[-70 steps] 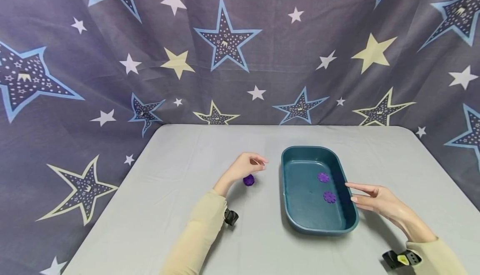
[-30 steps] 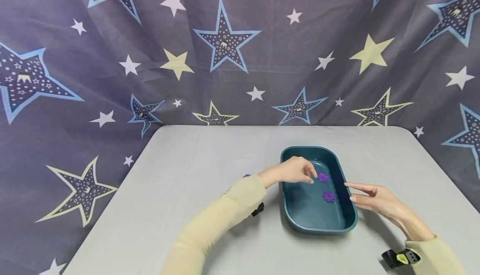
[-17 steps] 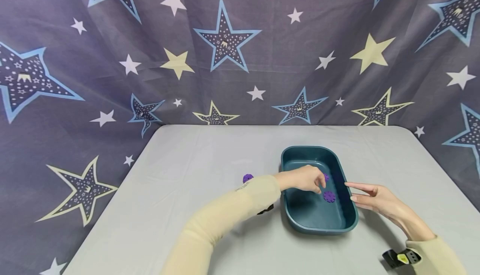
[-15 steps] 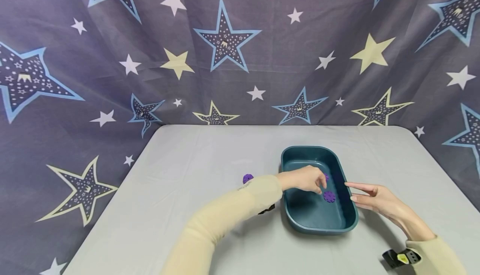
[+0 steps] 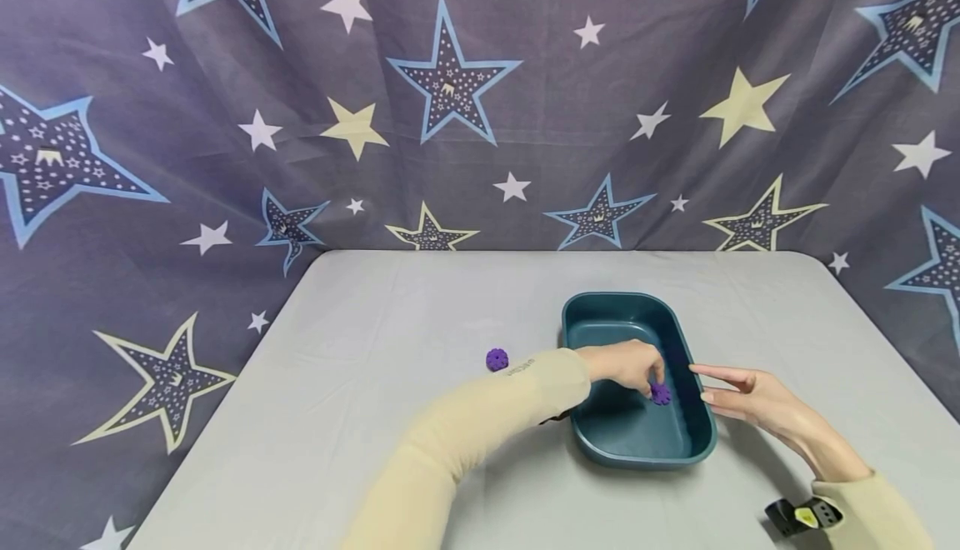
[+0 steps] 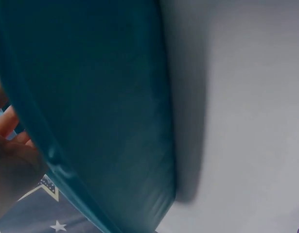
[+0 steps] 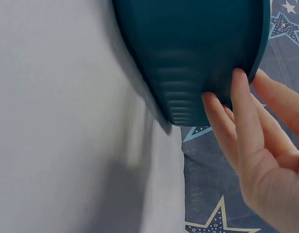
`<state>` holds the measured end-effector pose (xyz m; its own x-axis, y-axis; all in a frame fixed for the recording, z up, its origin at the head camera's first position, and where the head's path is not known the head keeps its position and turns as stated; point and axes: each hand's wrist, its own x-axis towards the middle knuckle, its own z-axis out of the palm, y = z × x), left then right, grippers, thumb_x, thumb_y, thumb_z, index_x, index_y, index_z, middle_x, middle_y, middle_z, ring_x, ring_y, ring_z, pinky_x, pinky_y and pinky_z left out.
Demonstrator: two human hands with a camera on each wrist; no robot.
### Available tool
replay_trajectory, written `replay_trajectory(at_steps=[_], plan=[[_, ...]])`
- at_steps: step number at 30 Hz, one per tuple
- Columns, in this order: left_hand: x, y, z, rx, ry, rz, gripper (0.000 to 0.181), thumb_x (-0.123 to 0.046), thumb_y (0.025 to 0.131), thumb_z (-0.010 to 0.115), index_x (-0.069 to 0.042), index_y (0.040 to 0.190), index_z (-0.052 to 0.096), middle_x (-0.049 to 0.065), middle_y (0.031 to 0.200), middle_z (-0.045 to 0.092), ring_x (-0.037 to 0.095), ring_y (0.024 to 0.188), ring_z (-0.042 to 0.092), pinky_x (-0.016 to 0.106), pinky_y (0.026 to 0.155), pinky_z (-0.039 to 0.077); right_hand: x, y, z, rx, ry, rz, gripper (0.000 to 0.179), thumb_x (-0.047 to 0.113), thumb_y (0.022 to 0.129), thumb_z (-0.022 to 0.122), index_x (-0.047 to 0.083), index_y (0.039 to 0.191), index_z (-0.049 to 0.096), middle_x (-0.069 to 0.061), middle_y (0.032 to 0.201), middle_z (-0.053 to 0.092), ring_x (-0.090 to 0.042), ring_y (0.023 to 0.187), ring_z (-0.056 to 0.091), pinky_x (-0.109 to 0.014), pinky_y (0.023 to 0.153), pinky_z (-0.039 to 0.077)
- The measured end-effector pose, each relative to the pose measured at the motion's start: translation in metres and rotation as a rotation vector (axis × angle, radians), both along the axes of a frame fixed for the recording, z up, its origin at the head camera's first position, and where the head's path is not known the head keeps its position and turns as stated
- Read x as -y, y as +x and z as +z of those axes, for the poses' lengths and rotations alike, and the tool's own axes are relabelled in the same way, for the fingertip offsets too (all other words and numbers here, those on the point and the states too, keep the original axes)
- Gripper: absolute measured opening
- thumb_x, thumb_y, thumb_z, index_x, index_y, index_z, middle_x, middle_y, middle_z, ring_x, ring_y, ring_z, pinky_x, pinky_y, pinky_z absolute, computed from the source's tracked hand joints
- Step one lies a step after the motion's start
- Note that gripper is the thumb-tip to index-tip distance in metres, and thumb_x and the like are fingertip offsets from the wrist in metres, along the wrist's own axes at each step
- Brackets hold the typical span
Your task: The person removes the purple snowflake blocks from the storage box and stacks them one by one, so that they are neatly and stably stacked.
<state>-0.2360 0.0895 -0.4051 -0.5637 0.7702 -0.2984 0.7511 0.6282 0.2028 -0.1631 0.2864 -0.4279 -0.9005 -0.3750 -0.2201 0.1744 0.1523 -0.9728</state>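
In the head view my left hand [image 5: 632, 364] reaches over the near-left rim into a teal plastic tub [image 5: 622, 442]. Its thumb and fingertips pinch the edge of a flat purple notched disc [image 5: 662, 394] on the tub floor. The second disc in the tub is hidden behind this hand. My right hand [image 5: 757, 396] touches the tub's right side with straight fingers; in the right wrist view its fingertips [image 7: 239, 80] rest on the outer wall by the rim. The left wrist view shows the left hand [image 6: 13, 150] partly, beyond the tub wall; its fingertips are hidden there.
A round purple cluster [image 5: 497, 359], apparently of notched discs, lies on the white-covered table [image 5: 337, 417] left of the tub. A grey star-printed curtain [image 5: 480, 167] stands behind the table. The left sleeve [image 5: 480, 417] crosses the table's near half.
My left hand has moved from beside the purple cluster rightward into the tub, then down to the nearer disc. It now covers the farther disc. The right hand and tub have stayed put.
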Motion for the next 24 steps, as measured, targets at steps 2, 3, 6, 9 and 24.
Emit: replay_trajectory(at_steps=[2,3,6,9,24], plan=[[-0.002,0.0,0.0,0.002,-0.007,0.004,0.027,-0.021,0.074,0.071,-0.017,0.101,0.067,-0.01,0.099,0.062,0.0,0.091,0.053,0.007,0.074,0.037,0.0,0.0,0.0,-0.002,0.01,-0.005,0.037,0.011,0.084,0.059,0.015,0.12,0.056,0.012,0.113,0.05,-0.002,0.094,0.057,-0.026,0.079,0.048],[-0.003,-0.001,0.0,0.01,-0.01,0.007,0.028,-0.02,0.074,0.071,-0.017,0.102,0.067,-0.01,0.099,0.062,0.001,0.091,0.053,0.007,0.074,0.037,0.0,0.0,0.0,-0.002,0.009,-0.005,0.037,0.011,0.084,0.059,0.015,0.12,0.056,0.012,0.114,0.05,-0.003,0.094,0.057,-0.026,0.08,0.048],[-0.006,-0.001,-0.001,0.027,-0.026,0.029,0.03,-0.02,0.074,0.072,-0.018,0.104,0.066,-0.011,0.102,0.062,0.0,0.095,0.052,0.006,0.075,0.036,-0.001,0.0,-0.001,-0.001,-0.014,0.005,0.036,0.009,0.084,0.058,0.017,0.119,0.057,0.014,0.112,0.051,-0.003,0.094,0.057,-0.026,0.08,0.048],[-0.01,-0.004,-0.006,0.052,-0.059,0.054,0.033,-0.02,0.073,0.072,-0.02,0.105,0.065,-0.012,0.106,0.06,0.0,0.101,0.05,0.007,0.079,0.035,-0.001,0.0,-0.001,0.002,-0.043,0.017,0.035,0.007,0.084,0.058,0.018,0.118,0.058,0.016,0.109,0.052,-0.003,0.094,0.057,-0.025,0.08,0.048],[-0.016,-0.006,-0.005,0.108,-0.104,0.119,0.036,-0.019,0.072,0.074,-0.025,0.106,0.065,-0.014,0.115,0.055,-0.002,0.108,0.044,0.008,0.081,0.033,-0.001,0.001,0.0,-0.007,-0.026,0.014,0.036,0.008,0.085,0.058,0.017,0.119,0.057,0.012,0.113,0.05,-0.003,0.094,0.057,-0.025,0.08,0.048]])
